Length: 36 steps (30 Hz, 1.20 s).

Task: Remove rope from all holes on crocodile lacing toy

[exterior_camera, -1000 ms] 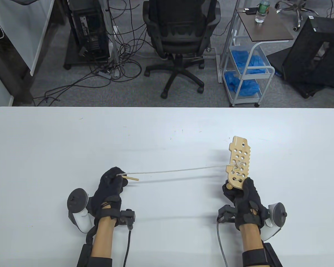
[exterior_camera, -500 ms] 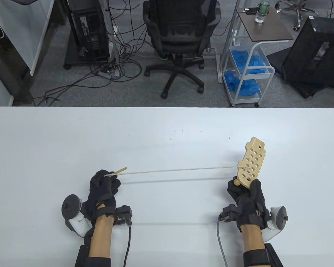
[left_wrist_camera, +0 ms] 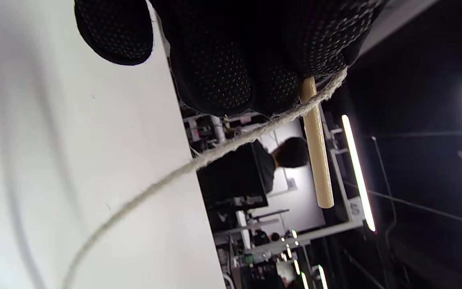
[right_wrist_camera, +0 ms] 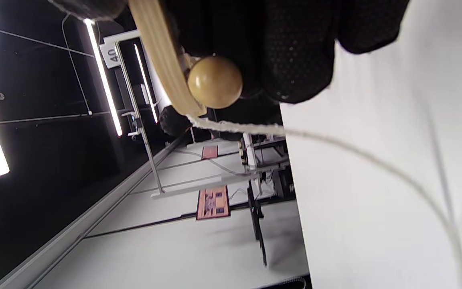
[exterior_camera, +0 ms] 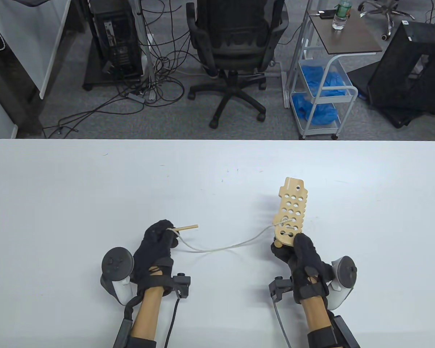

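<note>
1. Holding the crocodile board [exterior_camera: 291, 212] up off the table [exterior_camera: 76, 188] by its lower end: right hand [exterior_camera: 304, 259] grips it, fingers [right_wrist_camera: 295, 52] wrapped tight round the wood, hole field facing up and in plain view. Judgement: lets the cord run free on both faces.
2. Rope [exterior_camera: 224, 247] exits a hole in the lower half of the board and sags in a slack curve toward the left hand [exterior_camera: 156, 248]. At least one lacing visible across the lower holes; upper holes look empty. Task partly done, I'd say.
3. Left hand fingers [left_wrist_camera: 219, 72] pressed together, pinching the rope right where it joins the wooden needle [exterior_camera: 186, 227]; needle sticks out to the right, free.
4. Round wooden knob [right_wrist_camera: 215, 81] sits against the board's underside beside the right fingers, seen in the right wrist view. Probably the rope's stop end, can't confirm.
5. Slack likely there to reposition for the next hole; a pull needs the board braced.
6. Table: plain white, few small marks.
7. Room behind: grey carpet, black office chair [exterior_camera: 235, 47], floor cables [exterior_camera: 148, 83], PC tower [exterior_camera: 117, 40], white cart [exterior_camera: 320, 98] with blue bags, side table [exterior_camera: 348, 38] with a bottle [exterior_camera: 340, 15].
</note>
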Each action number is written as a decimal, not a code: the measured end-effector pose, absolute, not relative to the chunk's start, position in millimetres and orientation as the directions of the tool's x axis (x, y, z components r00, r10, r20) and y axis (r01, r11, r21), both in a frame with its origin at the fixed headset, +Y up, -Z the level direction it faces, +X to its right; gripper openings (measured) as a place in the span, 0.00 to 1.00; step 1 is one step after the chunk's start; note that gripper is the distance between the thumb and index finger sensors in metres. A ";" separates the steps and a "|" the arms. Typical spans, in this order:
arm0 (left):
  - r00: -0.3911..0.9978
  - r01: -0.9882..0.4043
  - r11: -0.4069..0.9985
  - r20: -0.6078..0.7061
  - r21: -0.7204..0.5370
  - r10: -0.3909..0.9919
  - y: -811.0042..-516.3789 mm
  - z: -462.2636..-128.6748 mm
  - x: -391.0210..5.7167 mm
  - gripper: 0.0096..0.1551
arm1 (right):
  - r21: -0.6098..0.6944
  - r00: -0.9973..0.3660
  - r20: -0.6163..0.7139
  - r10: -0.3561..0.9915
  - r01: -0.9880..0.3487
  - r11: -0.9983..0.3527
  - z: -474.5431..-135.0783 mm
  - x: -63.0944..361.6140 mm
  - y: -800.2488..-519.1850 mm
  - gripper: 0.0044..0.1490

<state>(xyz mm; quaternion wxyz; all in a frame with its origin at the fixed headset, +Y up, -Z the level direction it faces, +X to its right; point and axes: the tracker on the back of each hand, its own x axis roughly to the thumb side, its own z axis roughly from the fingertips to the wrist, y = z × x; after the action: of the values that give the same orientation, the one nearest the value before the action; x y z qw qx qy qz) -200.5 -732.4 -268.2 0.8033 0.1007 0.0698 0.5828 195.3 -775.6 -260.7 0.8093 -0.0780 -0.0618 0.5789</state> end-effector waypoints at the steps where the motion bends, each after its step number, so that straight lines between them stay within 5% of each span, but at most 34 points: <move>1: 0.322 -0.926 0.307 0.031 0.221 0.946 -729.6 -266.8 -192.8 0.22 | -0.184 0.333 0.007 0.943 -0.926 0.329 -259.6 188.8 -774.6 0.34; 20: 0.690 -0.723 0.642 0.274 0.255 0.670 -694.0 -246.0 -142.3 0.21 | 0.032 -0.071 0.081 0.994 -0.997 -0.074 -254.0 135.8 -762.3 0.33; 36: 0.804 -0.580 0.762 0.353 0.287 0.478 -687.4 -238.7 -124.4 0.22 | 0.110 -0.141 0.121 0.983 -0.982 -0.154 -254.7 127.3 -762.2 0.32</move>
<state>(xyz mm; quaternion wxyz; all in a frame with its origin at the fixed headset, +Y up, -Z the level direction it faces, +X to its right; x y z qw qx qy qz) -124.4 -687.4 -238.7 0.9296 0.1944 -0.1305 0.2846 127.3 -762.2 -254.7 0.6503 0.0819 0.0022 0.7553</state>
